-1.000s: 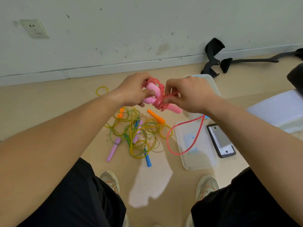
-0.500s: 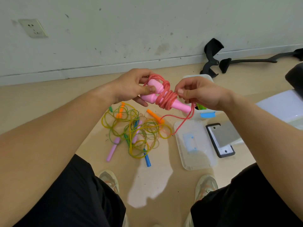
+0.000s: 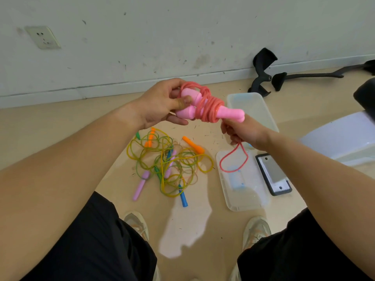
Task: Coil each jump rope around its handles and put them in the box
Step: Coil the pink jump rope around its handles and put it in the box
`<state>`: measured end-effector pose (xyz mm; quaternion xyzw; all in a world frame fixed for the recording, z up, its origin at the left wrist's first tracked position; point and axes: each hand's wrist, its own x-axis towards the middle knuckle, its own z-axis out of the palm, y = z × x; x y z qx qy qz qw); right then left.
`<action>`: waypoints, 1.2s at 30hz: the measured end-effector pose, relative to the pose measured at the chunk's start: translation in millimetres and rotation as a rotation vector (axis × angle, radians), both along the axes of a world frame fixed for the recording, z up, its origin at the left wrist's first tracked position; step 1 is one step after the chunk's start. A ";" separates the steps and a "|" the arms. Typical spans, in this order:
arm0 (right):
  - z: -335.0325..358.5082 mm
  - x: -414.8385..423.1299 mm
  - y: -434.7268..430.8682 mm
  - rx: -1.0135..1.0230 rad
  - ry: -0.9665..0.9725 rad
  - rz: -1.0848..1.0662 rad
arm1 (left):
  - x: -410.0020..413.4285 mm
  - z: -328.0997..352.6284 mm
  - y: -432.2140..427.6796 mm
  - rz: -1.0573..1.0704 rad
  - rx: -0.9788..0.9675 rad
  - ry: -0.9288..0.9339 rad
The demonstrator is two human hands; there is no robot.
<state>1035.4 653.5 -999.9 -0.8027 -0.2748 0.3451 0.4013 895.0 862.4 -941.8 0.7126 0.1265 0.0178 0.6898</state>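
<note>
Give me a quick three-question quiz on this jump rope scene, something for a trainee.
1. True or false: the left hand grips the pink handles.
2. The free end of the rope hangs in a loop over: A) the lid B) the phone C) the orange handles.
3. What does the right hand hold?
Key: 1 true; 2 A; 3 the rope.

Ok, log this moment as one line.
pink rope: mostly coiled | left hand: grips handles | right hand: holds loose tail | box: open
</note>
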 end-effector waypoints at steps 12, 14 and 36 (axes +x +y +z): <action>-4.5 -76.4 39.0 -0.187 -0.527 0.086 | 6.8 -17.9 -6.9 0.379 0.045 -0.005; -0.1 -80.2 40.0 -0.258 -0.583 0.154 | 7.3 -22.8 -7.9 0.408 0.145 0.018; 44.0 -14.7 15.5 -0.064 -0.598 0.211 | 4.1 -25.0 -13.0 -0.129 0.474 0.066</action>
